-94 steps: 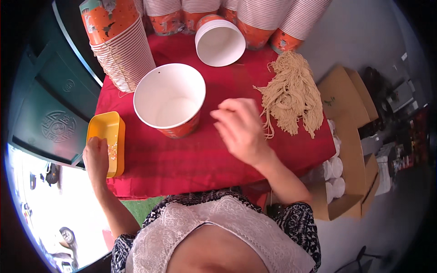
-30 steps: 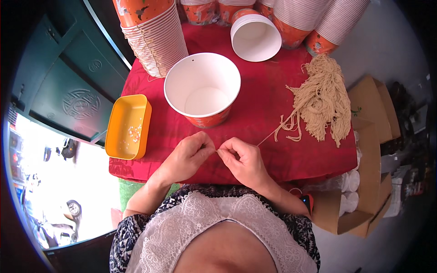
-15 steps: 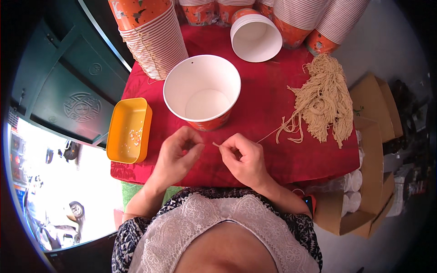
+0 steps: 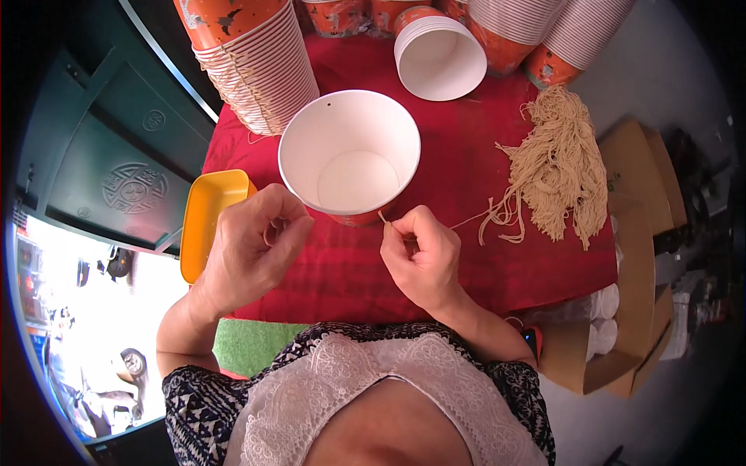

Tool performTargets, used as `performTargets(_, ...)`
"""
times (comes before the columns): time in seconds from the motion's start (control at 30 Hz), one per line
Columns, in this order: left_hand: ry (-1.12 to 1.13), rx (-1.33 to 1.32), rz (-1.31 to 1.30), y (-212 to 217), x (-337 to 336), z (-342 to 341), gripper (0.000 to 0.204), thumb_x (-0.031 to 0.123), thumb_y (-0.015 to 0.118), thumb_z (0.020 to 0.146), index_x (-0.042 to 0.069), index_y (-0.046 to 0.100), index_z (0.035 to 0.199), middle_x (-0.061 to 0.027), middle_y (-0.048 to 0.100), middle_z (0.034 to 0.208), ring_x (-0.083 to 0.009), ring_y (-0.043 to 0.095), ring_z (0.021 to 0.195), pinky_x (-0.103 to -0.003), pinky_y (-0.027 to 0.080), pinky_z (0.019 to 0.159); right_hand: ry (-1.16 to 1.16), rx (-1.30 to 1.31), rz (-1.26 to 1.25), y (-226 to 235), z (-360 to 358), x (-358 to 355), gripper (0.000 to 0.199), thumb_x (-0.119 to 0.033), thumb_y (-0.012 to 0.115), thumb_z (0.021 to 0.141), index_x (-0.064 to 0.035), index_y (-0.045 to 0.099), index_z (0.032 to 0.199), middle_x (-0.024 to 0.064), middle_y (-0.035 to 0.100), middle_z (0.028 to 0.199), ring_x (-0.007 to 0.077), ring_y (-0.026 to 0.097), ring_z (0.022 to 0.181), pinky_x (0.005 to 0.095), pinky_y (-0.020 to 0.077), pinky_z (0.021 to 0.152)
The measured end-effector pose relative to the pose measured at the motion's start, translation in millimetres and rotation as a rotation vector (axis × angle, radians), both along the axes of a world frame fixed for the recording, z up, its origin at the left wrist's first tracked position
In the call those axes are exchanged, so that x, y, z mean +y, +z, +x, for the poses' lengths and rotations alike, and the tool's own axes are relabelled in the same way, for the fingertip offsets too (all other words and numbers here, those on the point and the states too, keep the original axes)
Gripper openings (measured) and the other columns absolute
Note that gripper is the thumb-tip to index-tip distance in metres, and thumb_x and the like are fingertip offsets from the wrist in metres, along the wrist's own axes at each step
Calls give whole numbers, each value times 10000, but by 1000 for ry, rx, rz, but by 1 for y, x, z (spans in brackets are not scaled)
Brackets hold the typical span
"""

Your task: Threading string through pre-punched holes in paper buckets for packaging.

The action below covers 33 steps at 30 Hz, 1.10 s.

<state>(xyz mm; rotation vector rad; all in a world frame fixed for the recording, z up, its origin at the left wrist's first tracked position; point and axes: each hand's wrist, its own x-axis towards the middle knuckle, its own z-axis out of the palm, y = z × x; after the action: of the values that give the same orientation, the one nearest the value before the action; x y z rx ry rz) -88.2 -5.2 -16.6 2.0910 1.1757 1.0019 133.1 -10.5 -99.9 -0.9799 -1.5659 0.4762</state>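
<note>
A large paper bucket [image 4: 307,155], white inside and orange outside, stands upright in front of me with a small dark hole near its far rim. Just right of its near side, my right hand [image 4: 422,252] pinches a thin beige string [image 4: 384,218], whose short end sticks out past the fingertips. From that hand the string runs to a loose beige bundle of string [image 4: 559,167] on the right. My left hand [image 4: 260,237] is left of the bucket's near rim, fingers curled toward the thumb; anything between them is hidden. It partly covers a yellow tray [image 4: 210,210].
A tall stack of nested paper buckets [image 4: 256,74] rises at the back left. Another bucket [image 4: 440,62] lies on its side behind, near more stacks [image 4: 509,39]. A red cloth [image 4: 482,279] covers the table. An opened cardboard box [image 4: 633,287] stands at the right.
My left hand has moved left and now blocks part of the yellow tray. My right hand has shifted slightly up and right, still holding the string.
</note>
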Motion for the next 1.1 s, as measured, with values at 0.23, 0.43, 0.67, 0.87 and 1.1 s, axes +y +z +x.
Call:
performTargets(0.23, -38, 73, 32, 6, 14, -1, 76, 0, 668, 872, -10, 593, 882, -60, 602, 719, -105, 557, 606, -255, 453, 546, -39, -28, 10, -1, -4, 2, 236, 84, 691, 758, -36, 489, 737, 64, 534, 588, 163, 526, 471, 304, 403, 424)
performTargets(0.43, -66, 102, 3, 9, 25, -1, 79, 3, 665, 876, -9, 593, 906, -79, 604, 749, -140, 577, 611, -266, 461, 544, -57, -59, 39, 0, -5, 6, 238, 89, 684, 760, -38, 485, 732, 63, 524, 584, 167, 512, 464, 311, 396, 421)
performTargets(0.67, -399, 226, 63, 12, 62, 16, 388, -63, 640, 825, -6, 611, 1208, -142, 569, 1145, -262, 600, 878, -351, 493, 772, -28, -25, 35, 1, -9, 11, 226, 92, 685, 757, -37, 500, 748, 74, 524, 598, 180, 518, 479, 323, 407, 440)
performTargets(0.87, -631, 341, 83, 2, 89, 31, 313, 0, 649, 843, 12, 646, 1155, -146, 600, 1102, -332, 577, 1026, -407, 479, 857, -49, -87, 55, 0, -9, 12, 161, 105, 661, 826, 3, 537, 831, 71, 573, 673, 109, 566, 576, 271, 473, 533)
performTargets(1.1, -617, 293, -127, -1, 96, 40, 104, 65, 640, 841, -34, 671, 846, -162, 658, 734, -303, 631, 682, -381, 494, 665, -67, -46, 37, 3, -9, 10, 149, 49, 698, 798, -19, 566, 816, 116, 585, 683, 266, 592, 559, 371, 457, 508)
